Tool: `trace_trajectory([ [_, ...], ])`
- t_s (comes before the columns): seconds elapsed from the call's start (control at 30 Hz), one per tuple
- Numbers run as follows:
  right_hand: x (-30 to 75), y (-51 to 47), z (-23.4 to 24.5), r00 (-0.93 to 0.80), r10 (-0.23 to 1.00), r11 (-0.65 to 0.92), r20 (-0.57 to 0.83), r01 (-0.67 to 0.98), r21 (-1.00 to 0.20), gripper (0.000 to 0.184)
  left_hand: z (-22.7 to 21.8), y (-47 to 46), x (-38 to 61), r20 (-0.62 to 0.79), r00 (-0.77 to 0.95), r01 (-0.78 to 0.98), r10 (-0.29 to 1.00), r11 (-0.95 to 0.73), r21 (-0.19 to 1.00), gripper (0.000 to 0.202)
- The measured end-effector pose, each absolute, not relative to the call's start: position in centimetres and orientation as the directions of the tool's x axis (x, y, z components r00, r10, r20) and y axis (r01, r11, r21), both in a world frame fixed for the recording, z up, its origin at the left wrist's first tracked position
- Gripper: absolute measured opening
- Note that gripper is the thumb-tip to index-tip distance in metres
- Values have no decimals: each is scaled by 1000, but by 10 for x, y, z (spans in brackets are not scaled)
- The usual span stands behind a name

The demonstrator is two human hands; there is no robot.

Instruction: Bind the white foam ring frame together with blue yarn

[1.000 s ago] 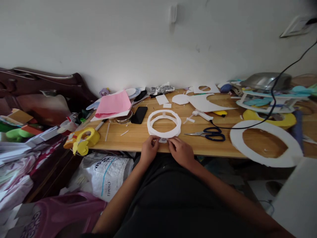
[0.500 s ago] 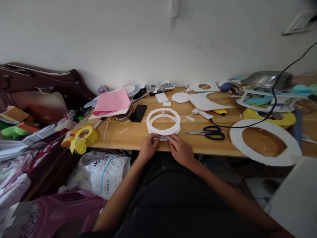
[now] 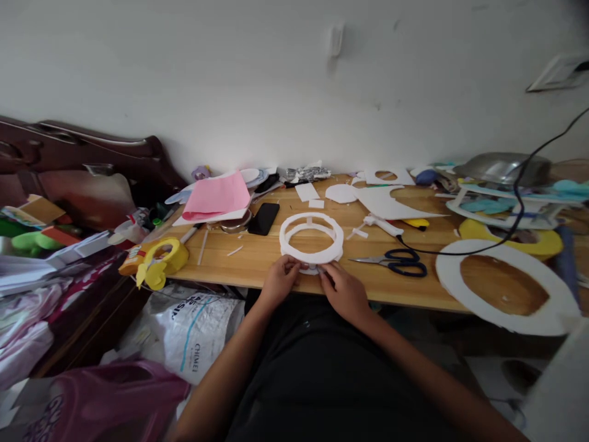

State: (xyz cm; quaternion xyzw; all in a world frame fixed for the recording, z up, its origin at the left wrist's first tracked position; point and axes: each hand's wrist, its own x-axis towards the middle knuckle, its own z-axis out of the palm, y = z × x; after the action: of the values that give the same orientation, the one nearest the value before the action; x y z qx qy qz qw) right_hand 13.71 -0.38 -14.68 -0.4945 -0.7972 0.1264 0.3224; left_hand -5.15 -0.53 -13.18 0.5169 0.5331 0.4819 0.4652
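Observation:
At the front of the wooden table stands a white two-tier ring frame [image 3: 338, 236], its upper and lower rings joined by short uprights. My left hand [image 3: 280, 281] has its fingers closed on the near left edge of the frame. On the near right edge, the bent fingers of my right hand [image 3: 346, 291] grip the same frame. Between my fingertips a small greyish-white piece shows at the frame's near side; its details are too small to make out. Scissors with dark blue handles [image 3: 407, 263] lie right of the frame, and a white glue gun [image 3: 385, 226] with a black cord lies behind them.
A large white ring [image 3: 453, 288] overhangs the table's front edge at right. Left of the frame are a black phone [image 3: 264, 219], pink sheet [image 3: 216, 196] and yellow tape roll [image 3: 177, 256]. White cut-outs [image 3: 391, 202] lie behind. The glue gun's cord [image 3: 518, 178] crosses the right side.
The view has tilted and shifted, so everything sits slightly lower and mostly farther right. Both hands stay at the ring frame's near side, with small finger shifts.

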Motion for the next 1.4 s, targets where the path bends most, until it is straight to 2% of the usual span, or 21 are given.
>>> trace_trajectory([
  [0.33, 135, -8, -152, -258, 842, 511, 474, 665, -545, 16, -134, -11, -53, 27, -41, 87, 999, -23, 996, 27],
  [0.73, 137, -7, -150, -296, 831, 545, 471, 607, -579, 36, -132, -8, -55, -15, -32, 43, 999, 16, 999, 41],
  [0.9, 136, -6, -150, -307, 808, 577, 504, 590, -565, 41, -130, -10, -54, 24, -34, 119, 999, -19, 993, 40],
  [1.07, 137, -6, -153, -333, 795, 596, 507, 582, -554, 45, -133, -16, -50, 105, -52, 287, 993, -85, 954, 25],
  [1.2, 138, -8, -152, -341, 790, 603, 509, 581, -546, 40, -133, -21, -48, 185, -51, 422, 981, -147, 895, 16],
  [1.33, 137, -9, -152, -324, 786, 603, 527, 590, -537, 31, -134, -22, -50, 231, -46, 480, 972, -181, 858, 14],
  [1.4, 136, -8, -151, -331, 778, 614, 534, 580, -536, 32, -134, -22, -51, 250, -27, 495, 968, -204, 844, 14],
])
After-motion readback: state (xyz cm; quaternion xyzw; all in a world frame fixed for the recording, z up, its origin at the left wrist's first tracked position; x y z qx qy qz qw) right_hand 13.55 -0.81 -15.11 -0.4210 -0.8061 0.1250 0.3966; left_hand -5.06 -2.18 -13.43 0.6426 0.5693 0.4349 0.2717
